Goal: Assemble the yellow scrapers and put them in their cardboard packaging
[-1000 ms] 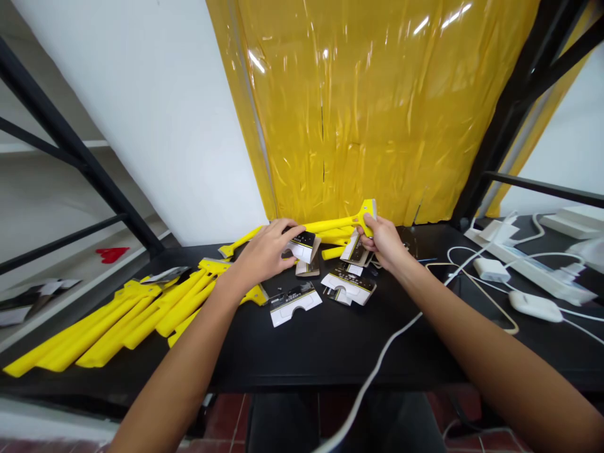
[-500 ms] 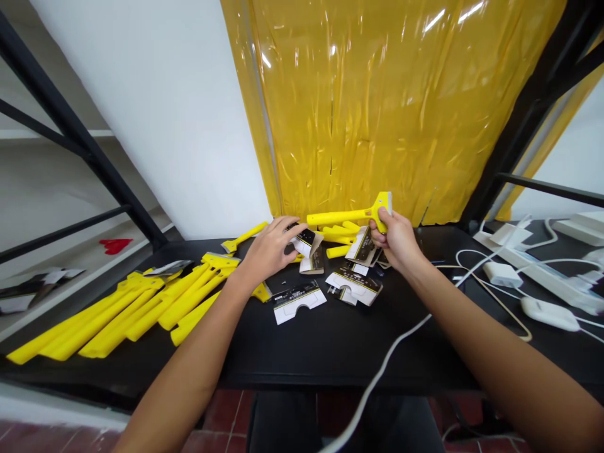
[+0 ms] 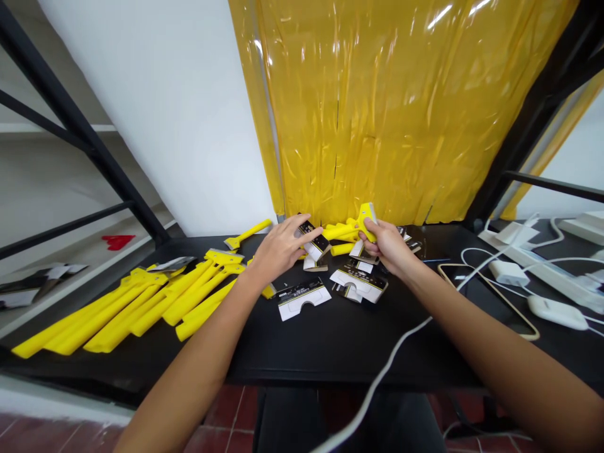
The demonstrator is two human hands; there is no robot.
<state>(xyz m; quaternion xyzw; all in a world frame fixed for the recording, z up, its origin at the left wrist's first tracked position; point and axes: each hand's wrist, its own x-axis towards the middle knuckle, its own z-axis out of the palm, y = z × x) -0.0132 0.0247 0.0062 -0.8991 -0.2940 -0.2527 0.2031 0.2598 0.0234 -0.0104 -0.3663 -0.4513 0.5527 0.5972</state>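
Note:
My right hand [image 3: 387, 245] is closed around the head of a yellow scraper [image 3: 365, 217], whose handle is hard to tell from the yellow scrapers [image 3: 337, 231] lying behind it. Between the thumb and fingers of my left hand [image 3: 283, 246] is a black-and-white cardboard sleeve [image 3: 317, 242], tilted and apart from the scraper head. Below the hands, a cut-out card sleeve [image 3: 304, 299] lies flat on the black table [image 3: 349, 349]. More card sleeves [image 3: 361, 284] overlap to its right.
Several yellow scrapers [image 3: 141, 308] lie in a row at the left, with a single one [image 3: 248, 233] behind them. At the right are a phone [image 3: 491, 299], a white charger [image 3: 508, 274] and a power strip [image 3: 557, 270]. A white cable [image 3: 391, 352] crosses the table's front edge.
My right hand has moved left and slightly down, turning the scraper so that its handle no longer shows sideways. In my left hand the sleeve has tilted, showing more of its black face.

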